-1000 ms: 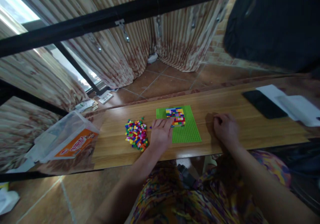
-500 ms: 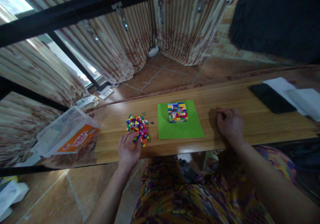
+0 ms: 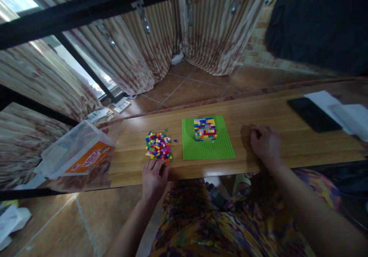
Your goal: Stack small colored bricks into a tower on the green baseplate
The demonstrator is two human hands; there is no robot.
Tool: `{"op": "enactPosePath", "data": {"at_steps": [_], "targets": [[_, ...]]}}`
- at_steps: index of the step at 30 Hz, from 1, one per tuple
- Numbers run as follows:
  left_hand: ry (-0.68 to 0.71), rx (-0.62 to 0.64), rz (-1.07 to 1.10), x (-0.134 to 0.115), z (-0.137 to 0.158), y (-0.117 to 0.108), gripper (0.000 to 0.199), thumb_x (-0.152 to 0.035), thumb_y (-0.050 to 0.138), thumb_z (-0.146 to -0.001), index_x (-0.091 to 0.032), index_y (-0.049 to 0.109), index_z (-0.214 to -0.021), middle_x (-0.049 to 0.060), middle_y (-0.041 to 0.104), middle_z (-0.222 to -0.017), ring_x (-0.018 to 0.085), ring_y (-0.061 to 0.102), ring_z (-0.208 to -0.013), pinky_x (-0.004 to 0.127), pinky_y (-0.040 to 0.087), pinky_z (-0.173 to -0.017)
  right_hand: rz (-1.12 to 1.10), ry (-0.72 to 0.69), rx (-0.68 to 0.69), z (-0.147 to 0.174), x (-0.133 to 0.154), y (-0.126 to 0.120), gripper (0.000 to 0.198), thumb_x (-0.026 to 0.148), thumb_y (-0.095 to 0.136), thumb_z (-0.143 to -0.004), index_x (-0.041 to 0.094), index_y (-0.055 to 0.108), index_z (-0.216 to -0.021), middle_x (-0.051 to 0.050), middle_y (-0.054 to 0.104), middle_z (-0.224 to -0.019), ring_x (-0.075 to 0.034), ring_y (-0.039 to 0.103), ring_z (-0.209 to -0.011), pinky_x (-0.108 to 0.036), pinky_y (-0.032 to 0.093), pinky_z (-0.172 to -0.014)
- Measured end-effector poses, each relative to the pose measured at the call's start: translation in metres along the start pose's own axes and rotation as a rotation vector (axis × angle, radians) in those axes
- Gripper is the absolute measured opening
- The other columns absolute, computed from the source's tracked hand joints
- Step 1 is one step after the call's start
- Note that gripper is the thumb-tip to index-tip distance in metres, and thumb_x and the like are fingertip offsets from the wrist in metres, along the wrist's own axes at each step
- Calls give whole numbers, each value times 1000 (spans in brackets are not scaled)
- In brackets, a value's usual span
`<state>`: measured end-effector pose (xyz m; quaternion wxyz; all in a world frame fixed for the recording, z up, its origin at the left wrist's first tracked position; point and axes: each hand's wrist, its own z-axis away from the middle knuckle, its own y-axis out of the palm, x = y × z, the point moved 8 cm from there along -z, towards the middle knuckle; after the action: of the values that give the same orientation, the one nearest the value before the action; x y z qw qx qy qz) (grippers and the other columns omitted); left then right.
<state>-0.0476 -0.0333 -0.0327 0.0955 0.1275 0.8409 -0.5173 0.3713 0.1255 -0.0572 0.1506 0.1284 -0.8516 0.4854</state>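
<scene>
Loose bricks (image 3: 157, 145) lie just beyond the left hand (image 3: 155, 178), fingers half-curled; the right hand (image 3: 265, 143) curls well apart; whether either grips anything, I cannot tell.

Right hand (image 3: 265, 145) loosely curled, seemingly

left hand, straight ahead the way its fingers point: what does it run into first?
Most likely the near edge of the loose brick pile. The left hand is right at that edge, fingers toward it; whether the fingertips touch any bricks is unclear from this view.
</scene>
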Motion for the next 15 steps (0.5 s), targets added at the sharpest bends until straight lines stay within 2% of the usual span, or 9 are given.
{"op": "enactPosePath", "data": {"at_steps": [9, 15], "targets": [[-35, 26, -9, 2, -20, 19, 26, -33, 52, -100, -23, 76, -103, 9, 75, -98, 24, 67, -93, 38, 48, -85, 6, 1, -5, 0, 2, -1, 26, 29, 49, -90, 17, 72, -90, -13, 69, -89, -27, 61, -89, -39, 47, -81], [-60, 39, 33, 0, -28, 20, 26, -31, 52, -99, -23, 75, -108, 10, 75, -103, 26, 66, -97, 41, 49, -90, 8, 0, -3, 0, 2, 0, 25, 28, 49, -90, 18, 73, -90, -13, 69, -88, -27, 61, -89, -39, 48, -80]]}}
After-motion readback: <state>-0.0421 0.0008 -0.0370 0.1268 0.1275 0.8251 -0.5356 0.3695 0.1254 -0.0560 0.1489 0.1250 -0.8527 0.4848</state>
